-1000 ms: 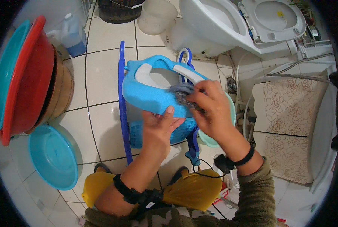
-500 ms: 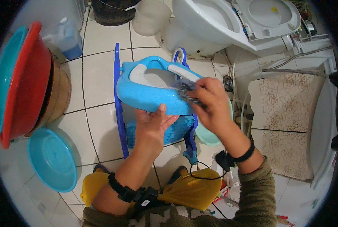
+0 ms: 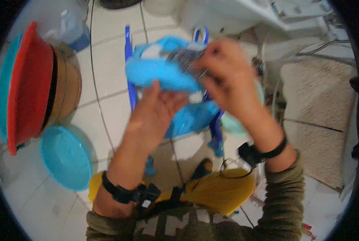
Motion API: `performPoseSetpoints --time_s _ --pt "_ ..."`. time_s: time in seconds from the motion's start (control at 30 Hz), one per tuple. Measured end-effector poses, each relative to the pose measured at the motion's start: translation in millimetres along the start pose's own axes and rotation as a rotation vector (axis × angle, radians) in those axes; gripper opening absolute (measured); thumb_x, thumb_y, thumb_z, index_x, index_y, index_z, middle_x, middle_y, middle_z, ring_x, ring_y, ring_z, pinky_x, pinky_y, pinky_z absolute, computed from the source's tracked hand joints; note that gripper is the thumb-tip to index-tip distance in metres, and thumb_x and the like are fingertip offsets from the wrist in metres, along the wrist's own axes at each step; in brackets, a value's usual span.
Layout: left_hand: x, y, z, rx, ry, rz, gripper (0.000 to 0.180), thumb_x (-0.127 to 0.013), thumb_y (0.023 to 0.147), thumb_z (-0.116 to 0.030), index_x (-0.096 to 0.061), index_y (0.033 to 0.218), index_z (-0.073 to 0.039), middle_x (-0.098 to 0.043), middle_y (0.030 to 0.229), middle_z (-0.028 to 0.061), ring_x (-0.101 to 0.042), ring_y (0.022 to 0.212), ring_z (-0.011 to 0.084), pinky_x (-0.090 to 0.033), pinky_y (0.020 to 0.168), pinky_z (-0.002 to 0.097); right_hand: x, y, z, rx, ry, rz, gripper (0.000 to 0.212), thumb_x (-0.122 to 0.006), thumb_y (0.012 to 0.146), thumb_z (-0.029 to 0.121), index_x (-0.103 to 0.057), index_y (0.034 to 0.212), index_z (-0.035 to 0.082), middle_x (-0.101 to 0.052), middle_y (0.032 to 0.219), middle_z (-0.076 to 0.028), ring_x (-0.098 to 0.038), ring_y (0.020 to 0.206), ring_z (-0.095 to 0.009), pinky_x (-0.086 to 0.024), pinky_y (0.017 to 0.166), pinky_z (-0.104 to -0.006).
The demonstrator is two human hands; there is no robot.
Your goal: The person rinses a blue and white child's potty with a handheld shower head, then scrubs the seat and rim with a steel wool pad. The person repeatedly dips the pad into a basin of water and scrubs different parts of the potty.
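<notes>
A light blue child's toilet seat point(image 3: 159, 74) with white patches sits on a dark blue ladder frame point(image 3: 128, 52), a lighter blue step point(image 3: 191, 120) below it. My left hand point(image 3: 151, 108) grips the seat's near edge from below, thumb up against its side. In my right hand point(image 3: 231, 70) is a dark mesh scrubber point(image 3: 183, 60), pinched at the seat's right part and covering some of the opening. Motion blurs both hands, and the scrubber hides part of the rim.
On the left lean a red basin point(image 3: 28, 88) and a wooden tub point(image 3: 69, 84), with a turquoise basin point(image 3: 67, 158) nearer me and a jug of blue liquid point(image 3: 77, 34) behind. A pale green basin point(image 3: 235, 123) and patterned panels point(image 3: 318, 92) lie right; a white toilet point(image 3: 227, 16) stands far right.
The whole view has shifted, so the seat and both hands appear higher. My right hand has moved the scrubber leftward and farther across the seat. My left hand keeps its hold.
</notes>
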State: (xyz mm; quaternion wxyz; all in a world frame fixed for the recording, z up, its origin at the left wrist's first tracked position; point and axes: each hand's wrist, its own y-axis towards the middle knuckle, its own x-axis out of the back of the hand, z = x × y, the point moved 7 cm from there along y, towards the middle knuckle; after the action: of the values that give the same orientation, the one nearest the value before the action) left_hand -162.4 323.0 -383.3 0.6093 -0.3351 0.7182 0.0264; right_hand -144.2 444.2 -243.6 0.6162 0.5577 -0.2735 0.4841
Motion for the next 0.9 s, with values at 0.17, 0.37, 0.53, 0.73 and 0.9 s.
performPoseSetpoints --time_s 0.17,0.37,0.53,0.73,0.9 --pt "25 -15 -30 0.148 0.18 0.129 0.046 -0.038 0.104 -0.038 -0.049 0.121 0.004 -0.054 0.131 0.023 -0.05 0.128 0.0328 -0.04 0.109 0.0441 12 -19 -31 -0.127 0.074 0.044 0.02 -0.073 0.072 0.006 -0.064 0.09 0.002 -0.053 0.092 -0.015 -0.054 0.084 -0.029 -0.044 0.071 -0.0381" --pt "17 -26 -29 0.28 0.199 0.137 0.06 -0.026 0.105 -0.04 -0.042 0.134 0.01 -0.04 0.143 0.0309 -0.042 0.135 0.0371 -0.034 0.113 0.0453 6 -26 -14 -0.159 0.092 -0.088 0.019 -0.069 0.083 0.014 -0.061 0.089 -0.002 -0.049 0.089 -0.014 -0.052 0.078 -0.023 -0.041 0.065 -0.0323" --pt "24 -27 -24 0.323 0.173 0.138 0.058 -0.03 0.105 -0.038 -0.046 0.134 0.009 -0.039 0.145 0.0309 -0.038 0.137 0.0399 -0.031 0.115 0.0464 11 -46 -32 -0.4 0.257 0.006 0.025 -0.065 0.089 0.022 -0.06 0.093 -0.002 -0.049 0.089 -0.013 -0.052 0.077 -0.022 -0.041 0.065 -0.0322" --pt "23 -15 -17 0.354 0.096 0.18 0.056 -0.03 0.105 -0.037 -0.04 0.138 0.007 -0.039 0.145 0.0296 -0.032 0.139 0.0434 -0.03 0.115 0.0505 -5 -62 -48 -0.117 -0.068 -0.049 0.027 -0.065 0.089 0.025 -0.06 0.099 0.0 -0.049 0.09 -0.013 -0.052 0.078 -0.022 -0.042 0.065 -0.033" --pt "43 -5 -8 0.314 0.106 0.075 0.055 -0.03 0.106 -0.039 -0.048 0.127 0.008 -0.061 0.122 0.0267 -0.052 0.124 0.0402 -0.042 0.106 0.0486 -1 -61 -44 -0.278 -0.175 0.059 0.026 -0.069 0.08 0.016 -0.064 0.103 0.004 -0.053 0.097 -0.013 -0.055 0.085 -0.026 -0.046 0.071 -0.0349"
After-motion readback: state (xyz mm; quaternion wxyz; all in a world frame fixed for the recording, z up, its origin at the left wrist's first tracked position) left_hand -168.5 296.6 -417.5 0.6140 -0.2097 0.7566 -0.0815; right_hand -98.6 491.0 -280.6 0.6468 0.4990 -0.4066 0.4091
